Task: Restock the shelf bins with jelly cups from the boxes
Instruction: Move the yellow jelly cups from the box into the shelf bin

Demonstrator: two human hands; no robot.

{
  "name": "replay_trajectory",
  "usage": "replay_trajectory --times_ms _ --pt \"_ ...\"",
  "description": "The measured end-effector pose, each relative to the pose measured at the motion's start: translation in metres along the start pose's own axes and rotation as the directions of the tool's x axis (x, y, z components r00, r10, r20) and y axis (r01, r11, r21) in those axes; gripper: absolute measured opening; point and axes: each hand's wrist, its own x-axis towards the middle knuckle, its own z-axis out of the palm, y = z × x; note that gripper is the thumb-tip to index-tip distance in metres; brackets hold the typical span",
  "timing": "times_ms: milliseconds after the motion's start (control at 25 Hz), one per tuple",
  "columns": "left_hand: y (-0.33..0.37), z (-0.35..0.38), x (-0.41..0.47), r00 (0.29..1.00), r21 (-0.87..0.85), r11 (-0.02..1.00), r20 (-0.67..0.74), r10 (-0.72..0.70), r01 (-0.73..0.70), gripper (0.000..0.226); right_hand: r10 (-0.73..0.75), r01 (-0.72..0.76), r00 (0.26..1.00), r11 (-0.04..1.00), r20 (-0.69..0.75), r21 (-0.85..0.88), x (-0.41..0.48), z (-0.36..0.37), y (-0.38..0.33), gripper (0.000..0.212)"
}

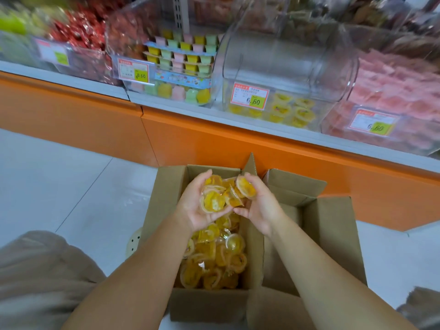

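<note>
An open cardboard box [166,194] stands on the floor below me, holding several yellow jelly cups [214,260]. Cupped together above the box, my left hand [197,208] and my right hand [260,207] hold a heap of yellow jelly cups [222,194] between them. Straight ahead on the shelf is a clear plastic bin [285,65] with a 6.60 price tag; only a low layer of yellow jelly cups [292,110] lies at its bottom.
Left of that bin is a bin of stacked pastel jelly cups [183,58]. To its right a bin of pink packets [392,91]. An orange shelf base [238,144] runs behind the box. White tiled floor [59,175] lies to the left. My knee [40,270] is at lower left.
</note>
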Motion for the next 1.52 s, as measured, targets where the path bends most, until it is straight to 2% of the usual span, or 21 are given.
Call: replay_trajectory --times_ms 320,440,640,760,840,920,1040,1120,1200,1360,1440,1520 --pt "0.036 0.06 -0.054 0.994 0.068 0.996 0.098 0.055 -0.061 0.04 -0.057 0.08 0.984 0.988 0.167 -0.136 -0.057 0.012 -0.094 0.023" --pt "0.057 0.085 -0.076 0.987 0.096 0.991 0.138 0.08 -0.094 0.049 -0.119 0.152 0.97 0.977 0.211 -0.147 -0.074 0.023 -0.126 0.021" --pt "0.08 0.111 -0.104 0.969 0.077 0.985 0.209 0.134 -0.153 0.047 -0.267 0.294 0.934 0.952 0.236 -0.086 -0.082 0.035 -0.153 0.013" --pt "0.083 0.113 -0.1 0.959 0.022 0.986 0.235 0.156 -0.166 0.049 -0.317 0.33 0.92 0.944 0.23 -0.022 -0.078 0.036 -0.156 0.026" --pt "0.085 0.116 -0.094 0.957 -0.041 0.985 0.233 0.174 -0.169 0.04 -0.328 0.334 0.919 0.942 0.218 0.011 -0.075 0.034 -0.159 0.044" --pt "0.086 0.122 -0.093 0.957 -0.103 0.98 0.222 0.189 -0.17 0.031 -0.347 0.346 0.916 0.937 0.202 0.04 -0.072 0.033 -0.163 0.053" --pt "0.084 0.133 -0.088 0.961 -0.158 0.975 0.206 0.187 -0.156 0.032 -0.437 0.439 0.896 0.899 0.077 -0.006 -0.065 0.039 -0.162 0.063" --pt "0.078 0.138 -0.082 0.967 -0.196 0.97 0.177 0.182 -0.146 0.036 -0.52 0.493 0.845 0.848 -0.124 -0.194 -0.058 0.046 -0.156 0.065" --pt "0.075 0.141 -0.077 0.969 -0.228 0.964 0.168 0.181 -0.141 0.037 -0.631 0.518 0.739 0.756 -0.236 -0.4 -0.055 0.052 -0.152 0.061" --pt "0.079 0.139 -0.072 0.967 -0.277 0.953 0.179 0.179 -0.125 0.045 -0.801 0.621 0.589 0.533 -0.107 -0.575 -0.056 0.057 -0.155 0.037" --pt "0.079 0.137 -0.072 0.967 -0.273 0.954 0.183 0.176 -0.122 0.047 -0.824 0.641 0.565 0.467 -0.038 -0.609 -0.056 0.056 -0.157 0.032" --pt "0.079 0.137 -0.074 0.968 -0.266 0.956 0.178 0.175 -0.124 0.045 -0.825 0.647 0.564 0.471 -0.039 -0.6 -0.055 0.054 -0.157 0.033"
